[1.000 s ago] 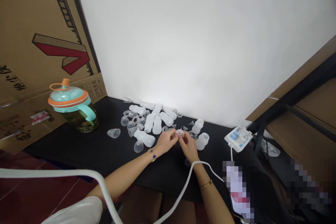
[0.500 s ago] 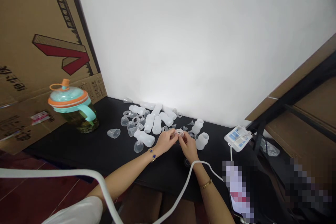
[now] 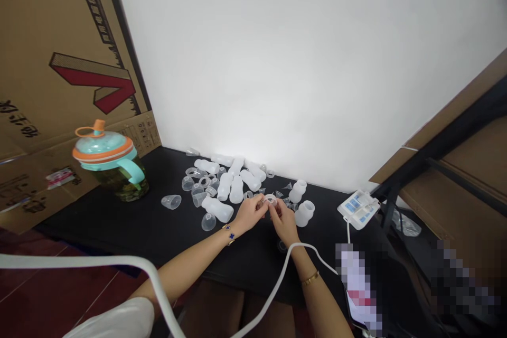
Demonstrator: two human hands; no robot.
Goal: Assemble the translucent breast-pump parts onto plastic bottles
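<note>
A translucent bottle collar ring [image 3: 270,198] is pinched between both hands above the black table. My left hand [image 3: 250,212] grips its left side with the fingers closed. From the right, my right hand [image 3: 283,217] holds the other side; the fingers partly hide what lies under the ring. Several white baby bottles [image 3: 236,189] lie in a pile beyond my left hand, among clear dome caps [image 3: 208,221] and loose rings. Just right of my right hand, a white bottle [image 3: 304,213] stands upright with its mouth open, with a second bottle [image 3: 298,190] behind it.
A large tea jug [image 3: 113,161] with an orange and turquoise lid stands at the left by a cardboard box [image 3: 59,37]. A white power strip [image 3: 358,208] and a phone [image 3: 361,290] lie right. A white cable [image 3: 277,285] crosses in front of my right forearm.
Almost nothing differs. Both hands keep hold of the ring in the same place, with only a slight shift of the fingers and view.
</note>
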